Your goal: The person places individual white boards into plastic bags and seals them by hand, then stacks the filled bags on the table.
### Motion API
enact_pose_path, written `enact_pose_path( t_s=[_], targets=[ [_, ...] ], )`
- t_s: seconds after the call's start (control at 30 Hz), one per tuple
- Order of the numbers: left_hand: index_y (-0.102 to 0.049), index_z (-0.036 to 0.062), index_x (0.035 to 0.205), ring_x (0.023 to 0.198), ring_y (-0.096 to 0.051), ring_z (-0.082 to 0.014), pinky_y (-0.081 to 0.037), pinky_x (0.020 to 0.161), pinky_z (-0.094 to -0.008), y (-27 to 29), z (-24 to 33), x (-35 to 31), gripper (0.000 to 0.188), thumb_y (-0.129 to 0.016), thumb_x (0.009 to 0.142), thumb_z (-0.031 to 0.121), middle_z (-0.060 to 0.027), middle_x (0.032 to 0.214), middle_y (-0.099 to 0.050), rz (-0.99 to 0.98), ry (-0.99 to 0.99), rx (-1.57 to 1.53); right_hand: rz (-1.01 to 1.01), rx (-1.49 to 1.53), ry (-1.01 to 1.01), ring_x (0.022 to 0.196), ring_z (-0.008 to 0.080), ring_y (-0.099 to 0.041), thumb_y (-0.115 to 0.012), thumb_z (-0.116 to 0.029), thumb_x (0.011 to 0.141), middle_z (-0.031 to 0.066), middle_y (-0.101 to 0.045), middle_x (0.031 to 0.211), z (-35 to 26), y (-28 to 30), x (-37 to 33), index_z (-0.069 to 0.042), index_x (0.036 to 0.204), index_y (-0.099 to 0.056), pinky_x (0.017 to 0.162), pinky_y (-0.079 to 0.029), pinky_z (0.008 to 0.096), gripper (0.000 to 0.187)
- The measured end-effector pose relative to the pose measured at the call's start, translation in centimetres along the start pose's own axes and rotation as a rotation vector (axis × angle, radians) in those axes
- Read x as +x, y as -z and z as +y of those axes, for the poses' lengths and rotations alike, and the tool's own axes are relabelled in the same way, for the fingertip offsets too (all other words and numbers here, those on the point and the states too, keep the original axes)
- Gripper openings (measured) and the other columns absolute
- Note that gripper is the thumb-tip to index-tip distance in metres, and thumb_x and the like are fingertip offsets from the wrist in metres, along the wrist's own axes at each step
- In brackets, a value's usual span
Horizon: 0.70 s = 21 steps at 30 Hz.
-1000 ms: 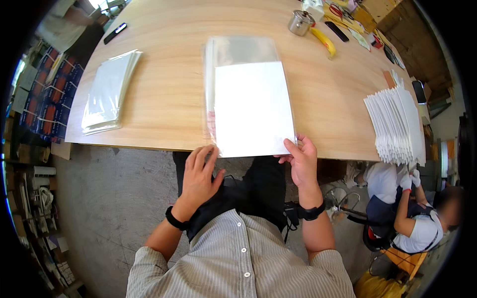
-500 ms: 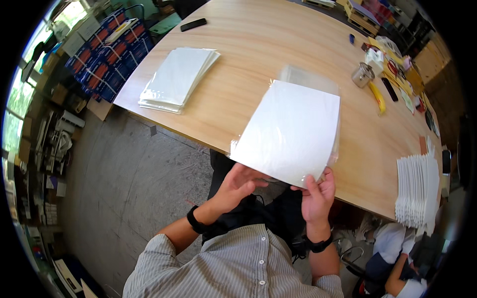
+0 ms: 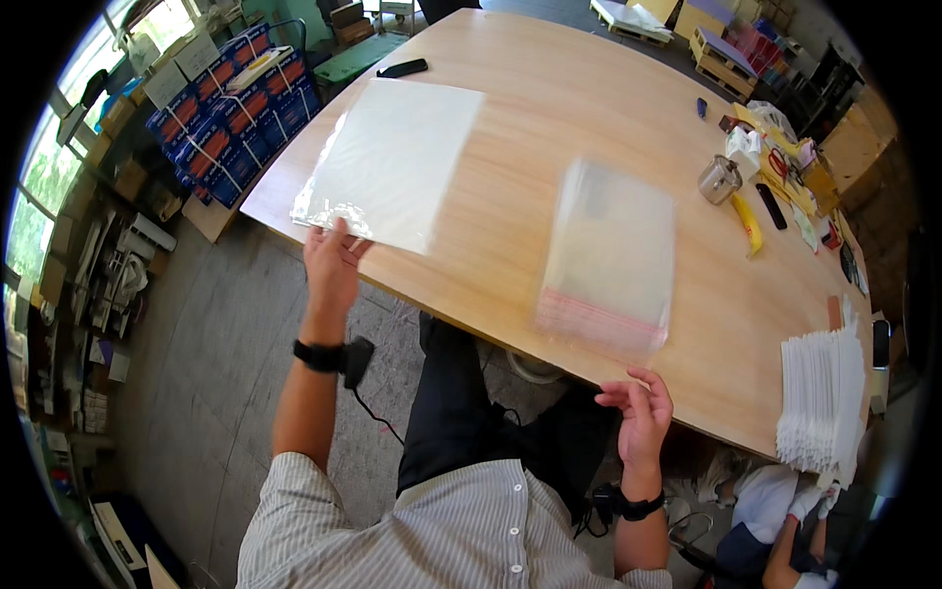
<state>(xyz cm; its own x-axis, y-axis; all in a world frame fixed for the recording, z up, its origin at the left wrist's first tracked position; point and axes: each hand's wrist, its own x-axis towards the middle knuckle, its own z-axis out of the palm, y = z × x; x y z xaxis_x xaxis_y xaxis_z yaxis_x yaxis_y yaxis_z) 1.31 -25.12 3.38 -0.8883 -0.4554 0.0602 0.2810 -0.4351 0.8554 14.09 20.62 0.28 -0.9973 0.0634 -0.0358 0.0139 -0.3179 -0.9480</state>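
Head view, left grip on sheet, plastic-sleeved (white)

Just beyond the left hand's fingertips, the sheet was plain white under clear, glinting film. Ahead of the right hand, the bags were transparent, with a pink band across the end nearest it. The table beneath both was pale brown with faint grain. Back from the left hand, the wristband was black and the shirt finely striped grey and off-white.
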Motion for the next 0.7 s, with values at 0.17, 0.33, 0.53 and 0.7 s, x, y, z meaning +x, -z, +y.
enact_pose_path(
  t_s=[0.17, 0.33, 0.53, 0.7],
  targets=[
    [-0.051, 0.0023, 0.135, 0.109, -0.071, -0.0284, -0.059, 0.098, -0.0461, 8.2, -1.6, 9.9, 0.028, -0.052, 0.108, 0.01, -0.014, 0.124, -0.067, 0.136, 0.107, 0.046, 0.158, -0.011, -0.007, 0.076, 0.0281, -0.074, -0.055, -0.011, 0.106, 0.0215, -0.075, 0.094, 0.0, 3.6, -0.7, 0.002, 0.121, -0.06, 0.074, -0.061, 0.0372, 0.021],
    [-0.052, -0.0034, 0.128, 0.092, -0.073, -0.0263, -0.065, 0.079, -0.0372, 10.1, -2.7, 12.0, 0.031, -0.062, 0.104, 0.014, -0.0149, 0.108, -0.068, 0.228, 0.148, 0.323, 0.231, -0.035, 0.005, 0.075, 0.0266, -0.074, -0.055, -0.012, 0.106, 0.0207, -0.075, 0.093, -0.1, 5.7, -1.8, 0.002, 0.118, -0.061, 0.072, -0.06, 0.035, 0.019],
    [-0.051, -0.0052, 0.134, 0.054, -0.057, -0.0124, -0.049, 0.048, -0.0292, 11.9, -1.1, 11.5, 0.058, -0.08, 0.094, 0.027, -0.0061, 0.073, -0.062, 0.316, -0.039, 0.833, 0.289, -0.11, 0.04, 0.075, 0.0218, -0.072, -0.058, -0.015, 0.107, 0.0163, -0.075, 0.091, -0.7, 7.4, -1.6, 0.001, 0.11, -0.064, 0.073, -0.059, 0.0322, 0.018],
    [-0.061, 0.0048, 0.136, 0.081, -0.065, -0.0176, -0.052, 0.07, -0.0309, -0.3, -3.5, 2.0, 0.043, -0.074, 0.096, 0.016, -0.0062, 0.093, -0.069, -0.036, -0.386, 1.171, 0.285, -0.443, 0.203, 0.101, 0.023, -0.072, -0.061, -0.006, 0.103, 0.0156, -0.074, 0.108, 0.1, 8.8, 0.6, 0.004, 0.112, -0.069, 0.094, -0.057, 0.0356, 0.015]
  ],
)
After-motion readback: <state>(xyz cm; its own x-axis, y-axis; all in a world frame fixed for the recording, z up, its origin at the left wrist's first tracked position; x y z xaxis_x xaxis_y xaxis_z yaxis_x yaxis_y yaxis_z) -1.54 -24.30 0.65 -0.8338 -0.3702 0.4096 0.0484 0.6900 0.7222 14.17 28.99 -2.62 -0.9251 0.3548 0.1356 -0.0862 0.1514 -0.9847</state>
